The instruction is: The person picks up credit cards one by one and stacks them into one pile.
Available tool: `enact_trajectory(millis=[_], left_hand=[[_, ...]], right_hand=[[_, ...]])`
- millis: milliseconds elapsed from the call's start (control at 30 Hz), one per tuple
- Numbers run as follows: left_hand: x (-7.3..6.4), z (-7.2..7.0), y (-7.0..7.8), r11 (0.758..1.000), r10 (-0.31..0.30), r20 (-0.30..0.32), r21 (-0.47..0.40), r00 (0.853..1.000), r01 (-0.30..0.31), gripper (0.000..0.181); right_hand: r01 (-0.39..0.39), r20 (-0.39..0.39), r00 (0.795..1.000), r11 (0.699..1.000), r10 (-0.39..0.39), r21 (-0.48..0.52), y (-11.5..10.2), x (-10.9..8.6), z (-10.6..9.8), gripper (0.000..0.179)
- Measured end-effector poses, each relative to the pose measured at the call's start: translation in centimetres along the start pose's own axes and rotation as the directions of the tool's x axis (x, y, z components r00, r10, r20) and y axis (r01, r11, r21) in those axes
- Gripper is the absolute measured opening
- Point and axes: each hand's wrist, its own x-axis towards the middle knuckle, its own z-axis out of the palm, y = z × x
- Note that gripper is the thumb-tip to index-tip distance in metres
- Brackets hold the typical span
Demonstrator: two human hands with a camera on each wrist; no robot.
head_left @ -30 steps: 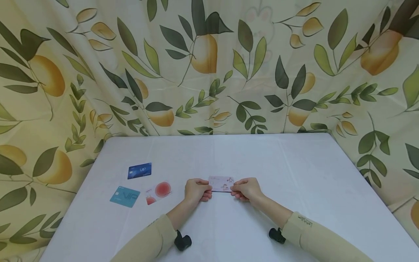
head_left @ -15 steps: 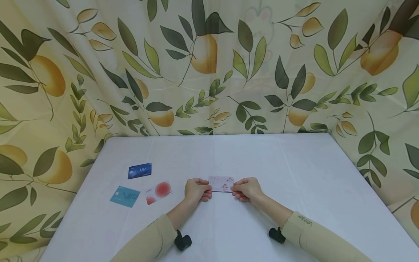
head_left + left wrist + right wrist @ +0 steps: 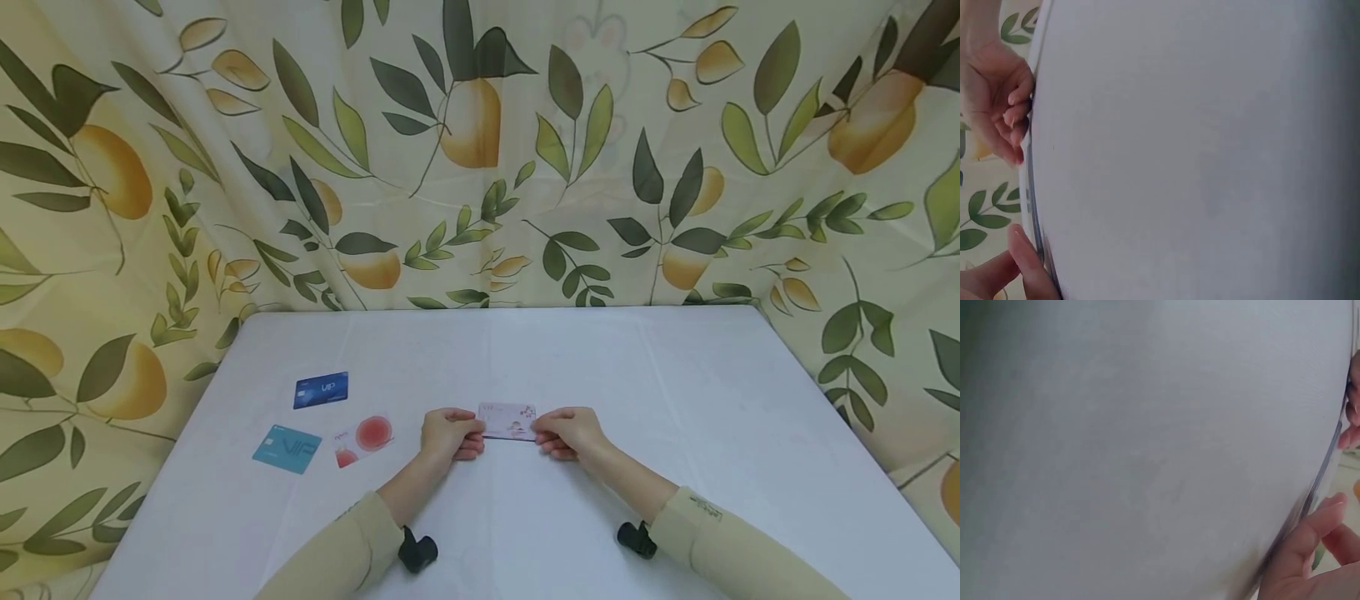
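Note:
In the head view a pale pink card (image 3: 507, 421) with a small floral print is held low over the middle of the white table. A dark line shows along its lower edge; whether more cards lie under it I cannot tell. My left hand (image 3: 448, 435) pinches its left end between thumb and fingers. At the opposite end, my right hand (image 3: 573, 433) pinches the right edge. Both wrist views catch the card only as a thin dark edge, with left fingers (image 3: 1032, 269) and right fingers (image 3: 1313, 528) beside it.
Left of my hands lie a dark blue VIP card (image 3: 321, 390), a teal VIP card (image 3: 287, 449) and a white card with red circles (image 3: 363, 441). A leaf-and-fruit patterned curtain (image 3: 465, 208) hangs behind the white table (image 3: 675, 375).
My right hand has shifted slightly to the right, its fingertips now nearer the card's edge. The left hand has moved a touch left. The other cards stay where they were.

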Motion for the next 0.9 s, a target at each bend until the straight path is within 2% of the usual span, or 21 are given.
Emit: enact_trajectory(millis=[133, 267, 433, 633, 733, 900], left_hand=[[-0.1, -0.9, 0.5, 0.997, -0.047, 0.001, -0.069, 0.999, 0.047, 0.026], [-0.7, -2.2, 1.2, 0.992, -0.033, 0.004, -0.119, 0.999, 0.033, 0.028], [-1.8, -4.0, 2.0, 0.986, -0.015, -0.014, -0.166, 1.0, 0.013, 0.029], [-3.0, -7.0, 2.6, 0.979, -0.024, -0.067, -0.204, 0.997, 0.01, 0.037], [-3.7, -8.6, 2.6, 0.971, -0.01, -0.092, -0.239, 0.996, -0.012, 0.042], [-5.0, -11.5, 2.6, 0.956, -0.017, -0.103, -0.292, 0.995, -0.014, 0.049]], right_hand=[[0.008, -0.001, 1.0, 1.0, -0.008, 0.01, -0.4, -0.2, -0.1, 0.023], [0.038, 0.031, 0.999, 0.999, -0.039, 0.021, -1.0, -0.3, 0.2, 0.026], [0.079, 0.113, 0.99, 0.996, -0.083, 0.044, -2.5, -1.0, 1.1, 0.032], [0.086, 0.219, 0.97, 0.993, -0.103, 0.087, -3.2, -0.3, 2.2, 0.038], [0.087, 0.258, 0.961, 0.994, -0.103, 0.072, -3.7, 0.0, 2.9, 0.039], [0.097, 0.322, 0.94, 0.994, -0.109, 0.053, -4.3, 0.4, 4.5, 0.039]])
